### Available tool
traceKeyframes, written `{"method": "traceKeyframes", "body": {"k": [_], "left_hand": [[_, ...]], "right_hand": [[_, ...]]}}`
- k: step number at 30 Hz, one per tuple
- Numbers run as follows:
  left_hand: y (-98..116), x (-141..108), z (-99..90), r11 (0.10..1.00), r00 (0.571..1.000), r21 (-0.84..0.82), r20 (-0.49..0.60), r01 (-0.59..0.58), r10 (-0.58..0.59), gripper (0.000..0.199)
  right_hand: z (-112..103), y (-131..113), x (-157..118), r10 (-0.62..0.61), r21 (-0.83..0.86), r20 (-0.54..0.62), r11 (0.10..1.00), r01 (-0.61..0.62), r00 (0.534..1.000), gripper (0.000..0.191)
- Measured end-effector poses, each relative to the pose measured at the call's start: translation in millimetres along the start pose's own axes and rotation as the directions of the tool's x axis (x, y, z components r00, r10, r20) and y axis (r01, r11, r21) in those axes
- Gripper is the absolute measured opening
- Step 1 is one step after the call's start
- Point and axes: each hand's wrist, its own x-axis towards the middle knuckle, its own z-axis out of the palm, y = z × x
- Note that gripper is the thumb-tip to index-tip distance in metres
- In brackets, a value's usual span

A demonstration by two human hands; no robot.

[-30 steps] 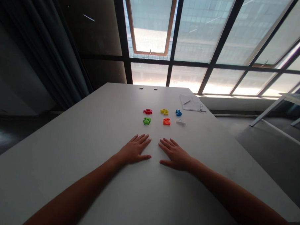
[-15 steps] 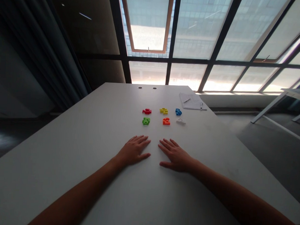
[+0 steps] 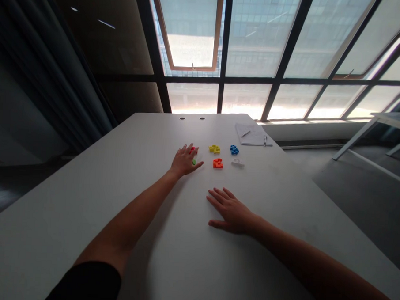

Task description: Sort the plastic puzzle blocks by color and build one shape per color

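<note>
The green piece and the red piece lie on the surface, partly hidden by the left hand, whose fingers are spread rather than closed (whether they touch either piece, I cannot tell). With both pieces so near one palm, a low sweep could knock them together, a half-blind pinch could slip, and the outstretched thumb could nudge the orange piece. The right hand lies palm-down, fingers spread and holding nothing, short of the orange piece and the white piece, so a careless forward slide could push those askew.
</note>
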Motion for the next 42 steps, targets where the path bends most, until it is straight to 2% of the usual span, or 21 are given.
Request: {"method": "traceKeyframes", "body": {"k": [3, 7, 9, 11, 14, 18, 21, 24, 28, 34, 38, 42], "left_hand": [[-3, 32, 12.3, 0.996, 0.990, -0.011, 0.104, 0.094, -0.092, 0.094], [-8, 55, 27.9, 0.987, 0.957, -0.050, 0.260, 0.150, -0.132, 0.095], [-7, 58, 35.2, 0.983, 0.952, -0.078, 0.272, 0.166, -0.140, 0.087], [-1, 59, 40.2, 0.977, 0.966, -0.110, 0.208, 0.181, -0.155, 0.075], [15, 61, 41.9, 0.972, 0.979, -0.142, 0.102, 0.188, -0.175, 0.063], [37, 73, 38.0, 0.972, 0.985, -0.160, 0.009, 0.170, -0.171, 0.057], [52, 87, 34.6, 0.982, 0.995, -0.161, -0.013, 0.095, -0.098, 0.057], [74, 104, 32.4, 0.988, 0.999, -0.149, 0.031, -0.034, 0.039, 0.067], [118, 122, 34.0, 0.976, 0.972, -0.152, 0.154, -0.153, 0.176, 0.089], [184, 139, 48.8, 0.962, 0.935, -0.193, 0.262, -0.193, 0.240, 0.110], [199, 146, 61.2, 0.964, 0.931, -0.186, 0.278, -0.189, 0.236, 0.114], [190, 148, 68.1, 0.972, 0.931, -0.185, 0.306, -0.147, 0.200, 0.109]], "right_hand": [[0, -1, 0, 0.000, 0.009, -0.002, 1.000, 0.000, 1.000, 0.094], [0, -1, 1, -0.001, 0.029, -0.005, 1.000, 0.001, 1.000, 0.093], [1, -1, 1, -0.005, 0.033, -0.005, 0.999, 0.005, 1.000, 0.093], [1, -1, 0, -0.009, 0.033, -0.005, 0.999, 0.009, 1.000, 0.093], [1, -1, 0, -0.010, 0.033, -0.009, 0.999, 0.010, 1.000, 0.092], [2, -2, 0, -0.011, 0.034, -0.014, 0.999, 0.011, 1.000, 0.091], [0, -3, 0, -0.009, 0.038, -0.009, 0.999, 0.009, 1.000, 0.091], [-2, -5, -1, -0.003, 0.051, -0.011, 0.999, 0.003, 1.000, 0.090], [-5, -7, -2, -0.001, 0.064, -0.016, 0.998, 0.002, 1.000, 0.089], [-7, -8, -1, -0.006, 0.070, -0.044, 0.998, 0.009, 0.999, 0.087], [-7, -7, 2, -0.011, 0.067, -0.061, 0.998, 0.015, 0.998, 0.084], [-6, -8, 3, -0.013, 0.070, -0.057, 0.997, 0.017, 0.998, 0.085]]}}
